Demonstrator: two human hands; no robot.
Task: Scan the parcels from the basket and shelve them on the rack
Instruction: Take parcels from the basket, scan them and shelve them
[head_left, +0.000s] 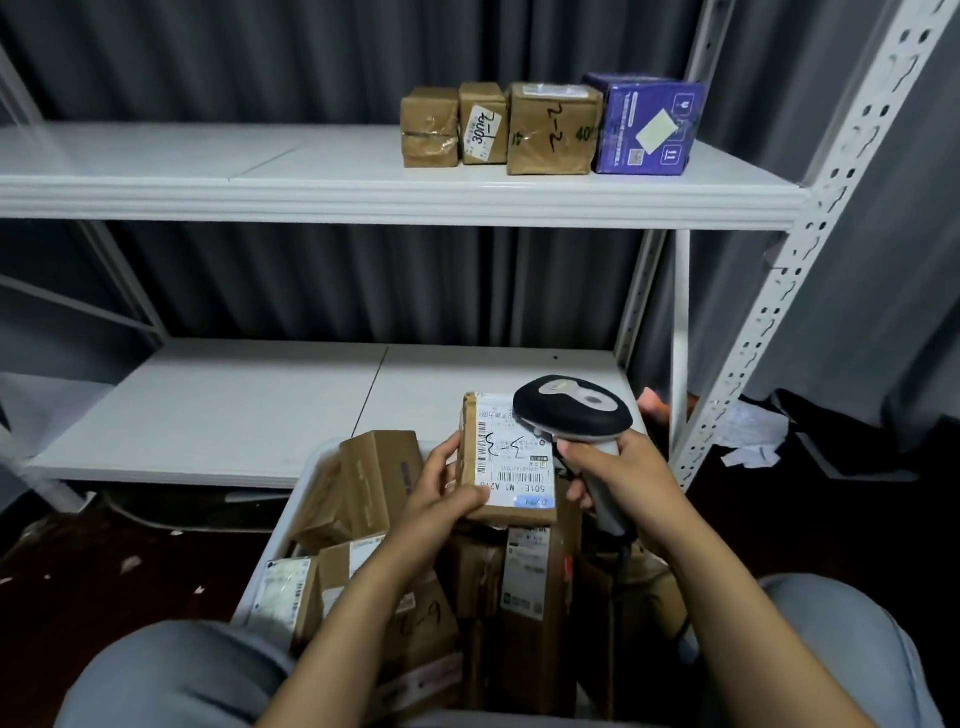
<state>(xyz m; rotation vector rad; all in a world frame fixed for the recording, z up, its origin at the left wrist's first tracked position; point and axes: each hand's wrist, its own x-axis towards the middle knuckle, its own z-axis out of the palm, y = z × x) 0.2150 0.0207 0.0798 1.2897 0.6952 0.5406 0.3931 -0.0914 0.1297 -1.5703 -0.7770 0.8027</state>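
My left hand (441, 493) grips a small brown parcel (511, 467) by its left and lower edges, its white shipping label facing up. My right hand (618, 478) holds a black and grey barcode scanner (571, 408) by the handle, its head over the label's upper right corner. Both are above a white basket (291, 519) packed with several brown parcels (379, 478). On the white rack's upper shelf (363, 197) stand three brown parcels (550, 130) and a purple box (644, 124) in a row at the right.
The rack's lower shelf (234, 410) stretches out just behind the basket. A perforated white upright (779, 291) runs diagonally at the right, crumpled white paper (753, 436) lying on the dark floor beyond it. My knees in grey trousers (171, 675) flank the basket.
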